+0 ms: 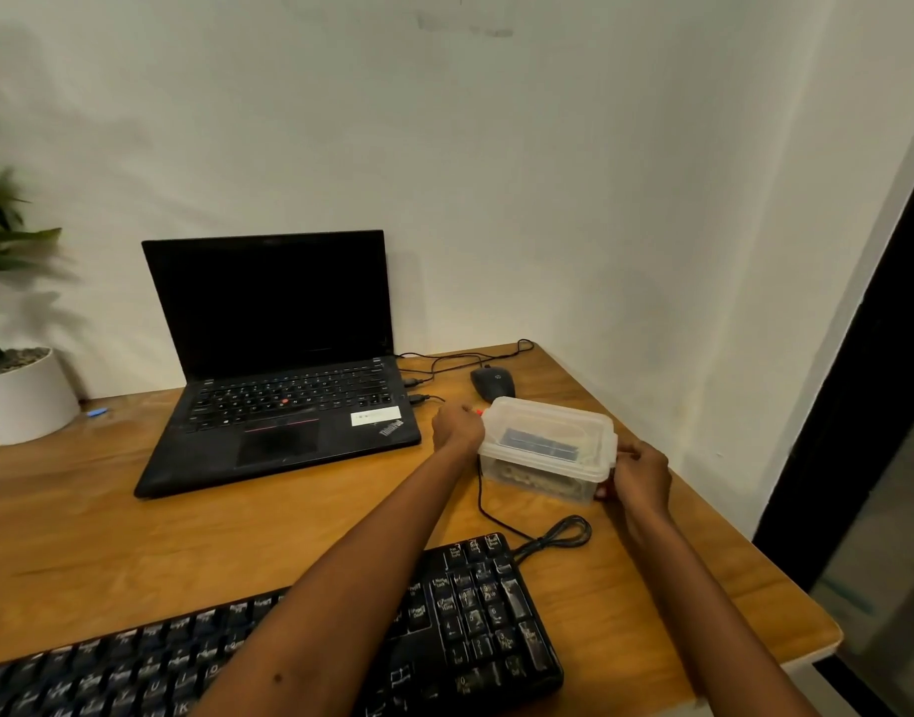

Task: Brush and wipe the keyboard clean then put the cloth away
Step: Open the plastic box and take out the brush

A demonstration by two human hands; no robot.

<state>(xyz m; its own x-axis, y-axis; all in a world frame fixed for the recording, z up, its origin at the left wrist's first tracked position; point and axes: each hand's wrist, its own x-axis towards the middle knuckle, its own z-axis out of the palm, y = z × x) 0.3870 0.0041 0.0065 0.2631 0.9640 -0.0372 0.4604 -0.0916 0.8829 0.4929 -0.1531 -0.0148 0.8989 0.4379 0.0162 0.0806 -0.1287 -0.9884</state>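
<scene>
Both hands, left (457,424) and right (638,476), gripped the clear lidded plastic box (548,447) by its ends. A black mouse (491,382) sat just behind it. The open black laptop (284,395) stood left, the black keyboard (444,628) nearer.

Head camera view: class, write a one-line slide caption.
Both hands, left and right, grip the ends of a lidded clear box beyond the black keyboard.

Keyboard (299,649) cut off at the bottom-left edge, contents of lidded plastic box (547,447) too blurred to tell.

Open black laptop (278,375) at desk (134,535) rear, potted plant (15,385) far left, mouse (492,382) w/ cable right of laptop.
</scene>
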